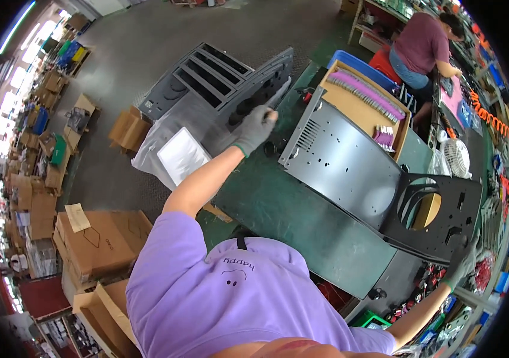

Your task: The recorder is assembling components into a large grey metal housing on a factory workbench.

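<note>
- Grey metal panel [341,158]: long, slotted at its left end, dotted with small holes; lies on green tabletop [302,221], right of the left hand.
- Grey slotted frames [210,74]: beyond the tabletop's left side, partly covered by clear plastic [147,146].
- Black end plate [454,206]: at the panel's right end, large round cutout; cannot tell if it is joined on.
- Closed cardboard carton [96,241]: lower left, loose flap piece on top.
- Cardboard tray [353,107]: just beyond the panel, holds a long row of purple-and-white parts [369,94]; blue bin [341,56] right behind it.
- White rectangular sheet [183,156]: on the plastic, next to the left forearm.
- White fan [456,156]: beyond the end plate.
- Left hand [257,128]: grey glove, near the frames, fingers partly curled; cannot tell if the grip is closed or has anything in it.
- Right hand [462,262]: grey glove, at the end plate's near edge; cannot tell if the grip is closed on it.
- Small purple bundle [384,138]: in the tray's near corner.
</note>
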`<state>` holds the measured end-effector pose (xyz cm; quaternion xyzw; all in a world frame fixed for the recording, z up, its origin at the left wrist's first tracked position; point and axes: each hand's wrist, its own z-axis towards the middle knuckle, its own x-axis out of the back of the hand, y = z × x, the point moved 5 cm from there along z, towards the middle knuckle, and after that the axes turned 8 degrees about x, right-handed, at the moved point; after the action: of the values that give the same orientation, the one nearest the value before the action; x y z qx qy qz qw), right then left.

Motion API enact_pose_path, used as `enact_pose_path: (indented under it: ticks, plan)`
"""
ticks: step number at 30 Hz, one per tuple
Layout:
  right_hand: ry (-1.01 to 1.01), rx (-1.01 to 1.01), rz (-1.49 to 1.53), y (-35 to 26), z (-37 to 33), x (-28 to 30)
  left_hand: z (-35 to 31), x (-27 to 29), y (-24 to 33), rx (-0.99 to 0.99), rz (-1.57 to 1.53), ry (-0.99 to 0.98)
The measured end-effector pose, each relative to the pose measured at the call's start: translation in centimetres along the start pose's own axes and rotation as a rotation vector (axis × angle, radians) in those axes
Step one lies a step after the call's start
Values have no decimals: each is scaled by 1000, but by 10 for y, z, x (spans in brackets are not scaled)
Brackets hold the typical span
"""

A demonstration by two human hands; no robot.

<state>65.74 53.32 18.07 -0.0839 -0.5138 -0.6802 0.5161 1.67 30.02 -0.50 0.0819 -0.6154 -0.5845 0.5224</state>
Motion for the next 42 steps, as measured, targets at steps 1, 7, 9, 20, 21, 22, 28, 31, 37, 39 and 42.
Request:
enact_pose_path:
  ticks: [1, 7, 9, 20, 21, 22, 28, 31, 37, 39, 42]
  plan:
    - [2, -145, 170, -15, 3, 30, 2, 13, -29, 77, 41, 52]
    - [427, 416, 1092, -185, -62, 171, 5, 58, -208, 449, 379, 30]
    - [-81, 579, 1491, -284, -116, 172, 19, 41, -244, 521, 472, -87]
    - [-699, 725, 2259, -663, -120, 302, 127, 45, -390, 147, 1206, -458]
    - [-729, 557, 2293, -702, -117, 286, 135, 35, -377, 144, 1191, -472]
    - [-757, 393, 2329, -743, -116, 267, 141, 27, -365, 61, 1204, -583]
    - [-1255, 61, 1886, -883, -68, 234, 99, 52, -378, -393, 1125, -565]
    - [-1350, -70, 1795, -942, -78, 211, 67, 61, -382, -280, 1109, -642]
    - [-1599, -495, 2147, -982, -109, 155, 64, 100, -396, 272, 364, -107]
    - [-1546, -455, 2033, -981, -105, 175, 76, 114, -436, 407, 330, 39]
    - [-1200, -183, 2393, -980, -95, 198, 90, 117, -451, 736, 113, 234]
